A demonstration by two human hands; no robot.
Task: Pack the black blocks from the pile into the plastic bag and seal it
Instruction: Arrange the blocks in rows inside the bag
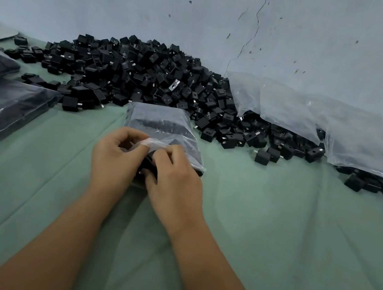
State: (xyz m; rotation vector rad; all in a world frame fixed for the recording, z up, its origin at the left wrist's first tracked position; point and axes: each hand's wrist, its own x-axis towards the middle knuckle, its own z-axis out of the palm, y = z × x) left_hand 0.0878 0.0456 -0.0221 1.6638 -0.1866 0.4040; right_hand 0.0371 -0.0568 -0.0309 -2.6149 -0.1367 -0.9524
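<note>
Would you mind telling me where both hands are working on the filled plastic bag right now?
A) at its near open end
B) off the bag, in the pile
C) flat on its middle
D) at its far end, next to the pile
A: the left hand and right hand both pinch the clear flap at the near end of the plastic bag.

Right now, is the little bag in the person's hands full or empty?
Full: the plastic bag looks dark with black blocks along its whole length. Both hands, left hand and right hand, pinch its near end.

plastic bag (163, 124) before pile (142, 72), on cloth (271, 235)
</note>
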